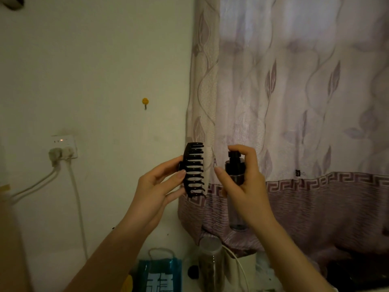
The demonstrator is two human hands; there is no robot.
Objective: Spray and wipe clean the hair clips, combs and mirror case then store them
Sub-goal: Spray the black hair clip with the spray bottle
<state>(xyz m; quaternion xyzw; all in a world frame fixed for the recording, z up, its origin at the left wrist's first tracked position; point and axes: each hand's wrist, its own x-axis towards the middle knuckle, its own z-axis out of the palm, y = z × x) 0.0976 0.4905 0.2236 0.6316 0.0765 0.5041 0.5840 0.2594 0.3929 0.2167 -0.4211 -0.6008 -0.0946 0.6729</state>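
Curtain (294,102) backdrop. Your left hand (155,186) pinches the claw clip (193,169), teeth facing the spray bottle (235,175) gripped by your right hand (244,182), forefinger on pump, so mist hits the teeth.

Home room: curtain (294,102), wall socket (64,146).

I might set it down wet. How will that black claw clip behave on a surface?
The black claw clip looks like rigid glossy plastic, so probably slippery once sprayed. Its curved teeth suggest it may rock. It likely weighs little: the left hand holds it lightly.
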